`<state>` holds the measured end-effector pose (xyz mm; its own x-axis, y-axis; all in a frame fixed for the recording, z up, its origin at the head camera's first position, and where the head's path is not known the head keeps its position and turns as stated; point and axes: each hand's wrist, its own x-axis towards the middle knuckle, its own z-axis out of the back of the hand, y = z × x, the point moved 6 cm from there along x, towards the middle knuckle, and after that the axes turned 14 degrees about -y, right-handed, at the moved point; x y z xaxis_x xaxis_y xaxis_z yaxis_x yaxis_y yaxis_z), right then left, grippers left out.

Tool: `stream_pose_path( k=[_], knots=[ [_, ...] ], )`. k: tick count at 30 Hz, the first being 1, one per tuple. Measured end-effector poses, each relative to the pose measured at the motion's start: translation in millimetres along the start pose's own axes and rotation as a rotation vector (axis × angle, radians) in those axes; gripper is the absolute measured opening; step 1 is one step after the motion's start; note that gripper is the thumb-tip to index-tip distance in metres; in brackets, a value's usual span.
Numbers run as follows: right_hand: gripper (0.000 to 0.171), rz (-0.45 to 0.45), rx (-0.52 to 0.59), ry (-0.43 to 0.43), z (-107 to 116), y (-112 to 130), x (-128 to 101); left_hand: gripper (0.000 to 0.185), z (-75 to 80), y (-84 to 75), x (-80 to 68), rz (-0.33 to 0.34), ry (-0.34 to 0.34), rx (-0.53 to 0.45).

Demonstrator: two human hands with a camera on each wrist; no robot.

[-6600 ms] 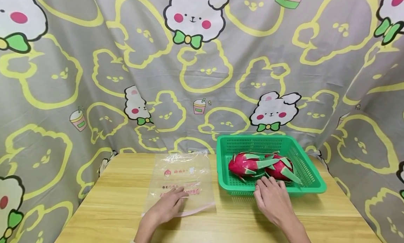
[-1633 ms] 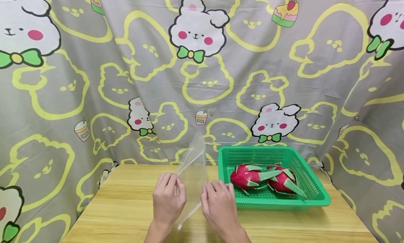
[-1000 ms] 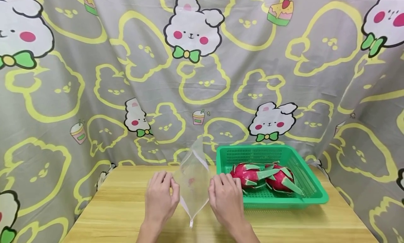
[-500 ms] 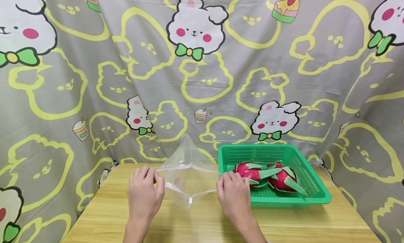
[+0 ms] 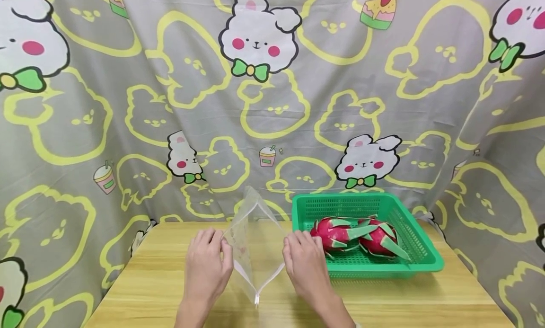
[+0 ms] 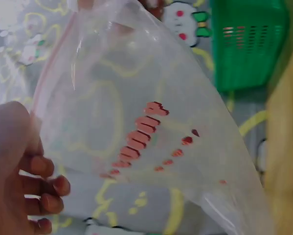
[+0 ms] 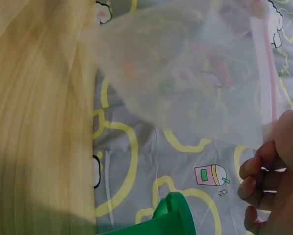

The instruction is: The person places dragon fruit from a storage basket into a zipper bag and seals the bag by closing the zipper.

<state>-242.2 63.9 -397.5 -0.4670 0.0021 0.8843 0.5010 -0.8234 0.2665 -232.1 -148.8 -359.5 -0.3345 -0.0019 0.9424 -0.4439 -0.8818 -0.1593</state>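
A clear zip bag [image 5: 244, 252] with a pale slider hangs between my two hands, its mouth spread into a diamond shape. My left hand [image 5: 206, 264] pinches one side of the mouth between thumb and curled fingers. On the opposite side, my right hand [image 5: 307, 266] pinches the other edge, close to the basket's left wall. Red printing on the bag [image 6: 141, 137] shows in the left wrist view. Two dragon fruits, a left one [image 5: 334, 234] and a right one [image 5: 378, 238], lie in a green plastic basket [image 5: 383, 266].
The basket stands on the right side of a wooden table [image 5: 149, 276]. A grey curtain [image 5: 272, 110] with yellow outlines and white cartoon animals hangs behind the table and along both sides.
Earlier the bag lay flat on the table; then both hands lifted it and pulled its mouth apart. Since half a second ago the hands have come closer together, narrowing the mouth.
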Motion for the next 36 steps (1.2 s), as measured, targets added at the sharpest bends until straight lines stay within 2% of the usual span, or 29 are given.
stream_pose_path(
  k=[7,11,15,22,28,31,36],
  knots=[
    [0.033,-0.090,-0.053,0.121,-1.9,-8.2,2.5,0.027,24.0,16.8,10.7,0.110,0.058,0.084],
    [0.037,-0.130,-0.092,0.209,-5.4,-14.0,1.6,0.026,22.5,20.0,10.2,0.123,0.115,0.105],
    [0.037,-0.143,-0.062,0.254,-12.8,-12.8,-0.5,0.031,15.4,17.3,6.9,0.125,0.175,0.106],
    [0.026,-0.112,-0.012,0.187,-23.9,-3.2,-6.2,0.038,-3.1,13.3,2.8,0.117,0.225,0.089],
    [0.024,-0.120,-0.025,0.130,-16.2,-8.2,-7.0,0.042,-23.5,18.7,0.5,0.193,0.296,0.063],
    [0.023,-0.128,-0.049,0.119,-5.3,-15.0,-3.3,0.043,-30.1,23.7,1.6,0.213,0.293,0.064],
    [0.017,-0.115,-0.097,0.139,8.4,-27.4,-0.4,0.041,-31.8,33.7,0.6,0.230,0.266,0.077]
  ],
)
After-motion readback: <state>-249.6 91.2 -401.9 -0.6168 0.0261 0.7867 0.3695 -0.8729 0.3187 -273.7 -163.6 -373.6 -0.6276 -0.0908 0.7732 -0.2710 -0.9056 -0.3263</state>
